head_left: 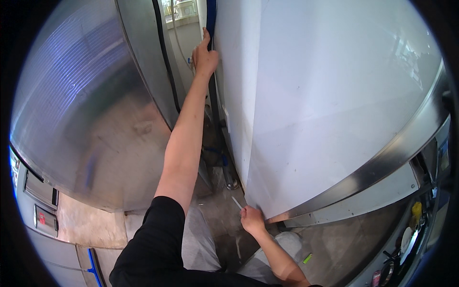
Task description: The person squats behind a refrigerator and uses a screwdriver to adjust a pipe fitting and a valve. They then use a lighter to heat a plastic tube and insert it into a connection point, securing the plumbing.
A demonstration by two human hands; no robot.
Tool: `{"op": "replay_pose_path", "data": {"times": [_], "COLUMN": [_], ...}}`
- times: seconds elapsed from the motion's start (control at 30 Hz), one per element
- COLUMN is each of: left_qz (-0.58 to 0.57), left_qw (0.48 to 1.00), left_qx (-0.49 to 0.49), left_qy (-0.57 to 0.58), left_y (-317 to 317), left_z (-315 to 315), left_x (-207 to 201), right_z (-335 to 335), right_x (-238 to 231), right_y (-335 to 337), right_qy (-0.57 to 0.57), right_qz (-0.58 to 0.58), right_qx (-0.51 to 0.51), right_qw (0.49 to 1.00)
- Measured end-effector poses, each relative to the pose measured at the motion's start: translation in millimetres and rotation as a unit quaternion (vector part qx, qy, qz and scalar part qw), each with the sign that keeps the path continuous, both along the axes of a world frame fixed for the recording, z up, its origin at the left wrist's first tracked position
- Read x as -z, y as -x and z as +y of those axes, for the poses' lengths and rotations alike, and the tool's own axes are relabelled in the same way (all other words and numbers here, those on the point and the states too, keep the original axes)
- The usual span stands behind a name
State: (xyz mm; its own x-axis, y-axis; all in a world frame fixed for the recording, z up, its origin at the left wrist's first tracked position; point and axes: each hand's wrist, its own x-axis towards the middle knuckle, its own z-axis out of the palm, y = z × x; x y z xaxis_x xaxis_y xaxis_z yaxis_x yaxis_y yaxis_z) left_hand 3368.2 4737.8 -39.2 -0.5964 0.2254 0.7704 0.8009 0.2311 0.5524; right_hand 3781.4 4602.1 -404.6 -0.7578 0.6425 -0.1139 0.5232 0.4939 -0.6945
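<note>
Thin pale strip (pixel 237 203), straight and narrow, projecting from the right hand (pixel 252 221), whose fingers are closed on its lower end, low beside the white panel (pixel 334 95). The left hand (pixel 205 60), index finger extended upward, lies at the dark blue vertical band (pixel 211 19) along the panel's edge; whether its curled fingers grip anything cannot be told. The grey-brown floor (pixel 344 244) carries a small green object (pixel 307 258). A shiny metal cabinet (pixel 95 119) and black hose (pixel 166 57) bound the narrow gap leftward.
</note>
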Motion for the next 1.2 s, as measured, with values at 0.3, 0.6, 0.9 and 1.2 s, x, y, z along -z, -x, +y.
{"op": "replay_pose_path", "data": {"times": [0.3, 0.6, 0.9, 1.2], "left_qz": [0.125, 0.019, -0.05, -0.042], "left_qw": [0.992, 0.999, 0.993, 0.997], "left_qx": [-0.001, 0.016, 0.085, 0.045], "left_qy": [-0.018, -0.03, -0.062, -0.046], "left_y": [34, 37, 51, 38], "left_z": [2, 4, 8, 4], "left_x": [2, -13, -4, -4], "right_z": [-2, -4, -10, -4], "right_x": [3, -27, -35, -17], "right_y": [7, 14, 15, 33], "right_qy": [0.031, 0.047, 0.086, 0.067], "right_qz": [0.034, 0.056, 0.054, 0.049], "right_qx": [-0.02, -0.024, -0.035, -0.047], "right_qw": [0.999, 0.997, 0.994, 0.995]}}
